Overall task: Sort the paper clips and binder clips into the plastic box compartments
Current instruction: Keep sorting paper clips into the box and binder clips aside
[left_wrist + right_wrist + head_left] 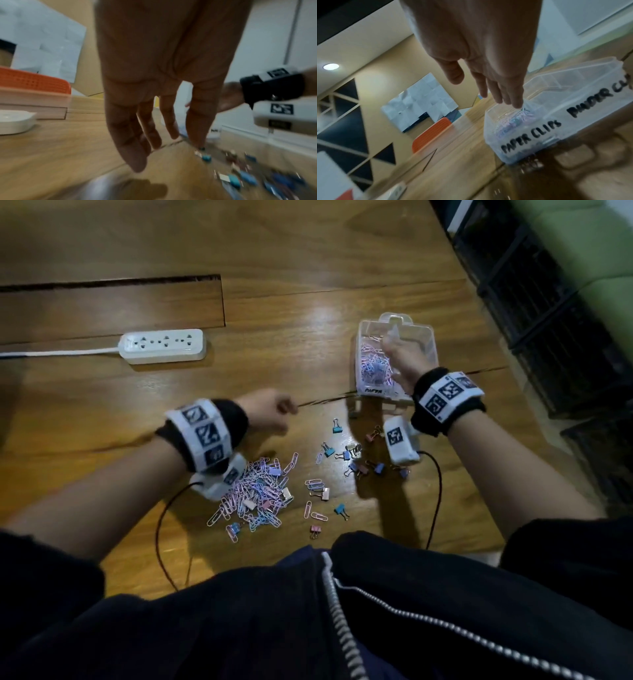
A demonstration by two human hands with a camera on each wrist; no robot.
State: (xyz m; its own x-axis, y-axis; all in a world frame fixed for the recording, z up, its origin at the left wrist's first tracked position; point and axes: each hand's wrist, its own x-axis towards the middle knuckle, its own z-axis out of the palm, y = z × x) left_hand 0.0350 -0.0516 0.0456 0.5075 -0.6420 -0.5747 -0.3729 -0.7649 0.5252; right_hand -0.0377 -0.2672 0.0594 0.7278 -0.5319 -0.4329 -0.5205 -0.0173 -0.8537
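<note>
A clear plastic box (428, 337) stands at the right of the wooden table, its front marked "PAPER CLIPS" and "BINDER CLIPS" (556, 121). Pastel paper clips (371, 364) lie in its left compartment (517, 119). My right hand (394, 350) hovers over that compartment with straight fingers (517, 104) and holds nothing. A heap of paper clips (260, 491) lies near me. Several binder clips (356, 457) are scattered to its right. My left hand (277, 412) is above the table beyond the heap, blurred, with fingers (130, 148) hanging loose and empty.
A white power strip (162, 345) with its cord lies at the left. A long slot (113, 282) cuts the tabletop behind it. An orange basket (34, 83) sits further off. Black cables (161, 525) trail from both wrists toward me.
</note>
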